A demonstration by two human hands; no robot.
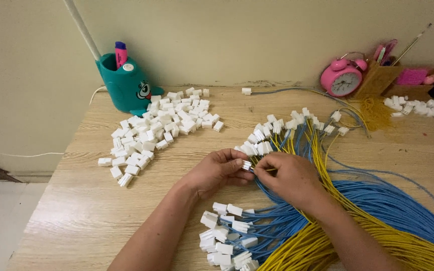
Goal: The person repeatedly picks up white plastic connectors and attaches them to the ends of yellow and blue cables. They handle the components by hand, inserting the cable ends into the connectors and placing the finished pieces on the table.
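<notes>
Table (91,200): pale wood-grain laminate, smooth, low sheen. Loose connectors (151,130): white plastic, matt, hard-edged. Wires (388,221): blue and yellow plastic insulation, smooth, slightly glossy. Pen holder (126,88): teal plastic, glossy. Alarm clock (341,79): pink, shiny casing. Organiser (377,80): brown, matt, looks like wood or card. Wall (257,35): painted, matt.

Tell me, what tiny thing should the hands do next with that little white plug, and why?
Probably push the wire end into the white connector. The left hand pinches that connector, the right hand holds thin wire right against it, and the finished blue and yellow wires nearby already wear white connectors.
</notes>
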